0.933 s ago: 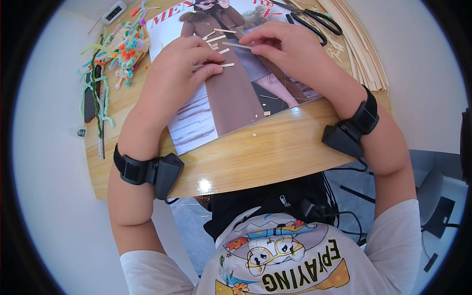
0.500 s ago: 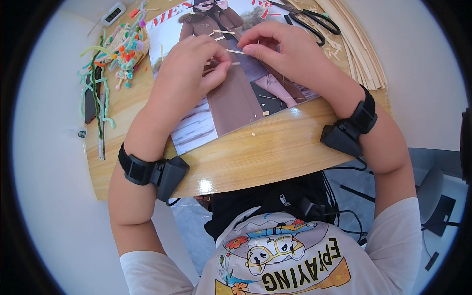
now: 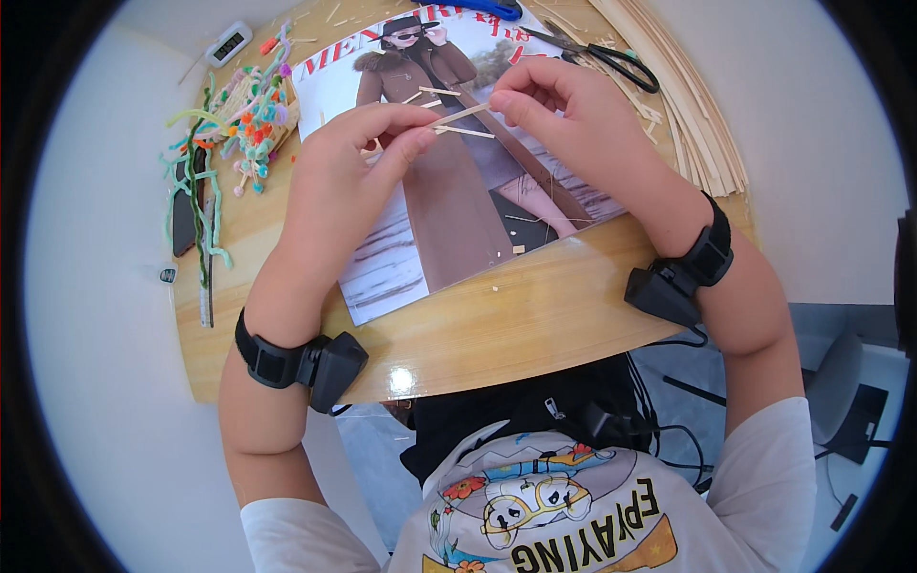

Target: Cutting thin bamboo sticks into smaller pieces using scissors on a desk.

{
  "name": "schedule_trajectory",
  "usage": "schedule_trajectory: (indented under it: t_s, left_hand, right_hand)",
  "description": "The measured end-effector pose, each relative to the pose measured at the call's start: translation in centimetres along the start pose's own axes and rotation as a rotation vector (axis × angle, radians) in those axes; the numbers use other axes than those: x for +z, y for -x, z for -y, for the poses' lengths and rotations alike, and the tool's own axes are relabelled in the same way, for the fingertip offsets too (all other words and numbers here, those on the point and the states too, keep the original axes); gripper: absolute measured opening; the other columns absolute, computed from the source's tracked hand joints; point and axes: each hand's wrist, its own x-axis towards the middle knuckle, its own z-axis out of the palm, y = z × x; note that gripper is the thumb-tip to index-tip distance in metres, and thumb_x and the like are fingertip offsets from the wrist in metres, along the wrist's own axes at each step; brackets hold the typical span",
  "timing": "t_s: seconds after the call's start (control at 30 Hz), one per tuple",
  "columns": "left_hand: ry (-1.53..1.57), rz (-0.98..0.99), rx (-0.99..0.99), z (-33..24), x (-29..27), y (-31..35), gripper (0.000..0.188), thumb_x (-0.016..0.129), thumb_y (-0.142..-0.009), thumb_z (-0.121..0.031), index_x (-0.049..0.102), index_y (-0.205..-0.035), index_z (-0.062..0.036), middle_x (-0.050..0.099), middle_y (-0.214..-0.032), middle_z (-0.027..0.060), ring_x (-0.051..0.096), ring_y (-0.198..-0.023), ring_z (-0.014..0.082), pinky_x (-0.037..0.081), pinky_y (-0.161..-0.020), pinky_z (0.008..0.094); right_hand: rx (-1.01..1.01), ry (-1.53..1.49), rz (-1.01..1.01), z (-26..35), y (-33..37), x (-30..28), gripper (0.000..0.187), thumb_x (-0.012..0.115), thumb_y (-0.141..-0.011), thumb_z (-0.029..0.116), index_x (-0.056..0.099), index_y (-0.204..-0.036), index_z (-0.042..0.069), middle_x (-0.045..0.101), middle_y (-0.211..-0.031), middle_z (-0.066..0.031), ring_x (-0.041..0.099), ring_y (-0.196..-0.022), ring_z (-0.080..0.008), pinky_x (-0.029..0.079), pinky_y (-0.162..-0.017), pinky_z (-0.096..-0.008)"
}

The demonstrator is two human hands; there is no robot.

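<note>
A short, thin wooden stick [image 3: 461, 115] is stretched between my two hands above a glossy magazine [image 3: 458, 224]. My left hand [image 3: 368, 143] pinches its left end between thumb and forefinger. At the other end, the thumb and forefinger of my right hand [image 3: 544, 100] are closed on its tip. Just below the held stick, a second light stick [image 3: 470, 133] lies near my left fingertips. Another short stick [image 3: 439, 91] rests on the cover beyond it, among a few small pieces. Tiny wood scraps [image 3: 519, 249] dot the magazine's lower part.
Black-handled scissors [image 3: 626, 69] and a blue-handled tool [image 3: 492, 8] lie at the far side. Long wooden strips [image 3: 693, 115] are stacked on the right. To the left are a colourful fuzzy-wire and bead bundle [image 3: 253, 119], a dark flat object [image 3: 186, 215] and a small digital timer [image 3: 229, 44].
Both hands have come up slightly off the magazine and my left fingers now pinch the stick's left end. Earlier the stick showed mainly at my right fingertips. The whole view has shifted a little.
</note>
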Motion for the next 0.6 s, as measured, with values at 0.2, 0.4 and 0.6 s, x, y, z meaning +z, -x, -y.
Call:
schedule_trajectory:
  t_s: [0.2,0.4,0.6]
  left_hand:
    - [-0.008,-0.01,-0.056,0.5,-1.1,-0.3,0.017,0.065,-0.09,-0.013,0.072,-0.102,-0.0031,0.07,-0.088,0.003,0.059,-0.08,0.0099,0.046,-0.074,0.0248]
    - [-0.16,-0.025,0.022,0.6,-1.7,-0.7,0.016,0.067,-0.087,-0.011,0.071,-0.101,-0.0032,0.069,-0.088,0.0066,0.06,-0.079,0.0171,0.047,-0.072,0.0295]
    - [-0.407,-0.029,-0.04,1.3,-3.1,-0.3,0.021,0.073,-0.082,-0.013,0.071,-0.101,-0.0043,0.068,-0.087,0.0092,0.06,-0.078,0.0217,0.05,-0.072,0.0334]
  right_hand:
    - [0.016,-0.018,-0.052,-0.6,-0.3,0.2,0.02,0.066,-0.088,0.023,0.07,-0.095,0.004,0.067,-0.076,-0.0053,0.06,-0.069,-0.0126,0.048,-0.064,-0.0276]
    - [0.087,-0.013,0.004,-0.6,-0.5,-0.3,0.017,0.064,-0.093,0.017,0.065,-0.095,0.001,0.062,-0.082,0.0016,0.055,-0.076,-0.0052,0.045,-0.069,-0.0216]
    - [0.039,0.046,0.023,-1.2,-0.5,-0.1,0.019,0.066,-0.087,0.02,0.07,-0.095,0.004,0.068,-0.08,-0.0071,0.063,-0.072,-0.0163,0.05,-0.068,-0.0294]
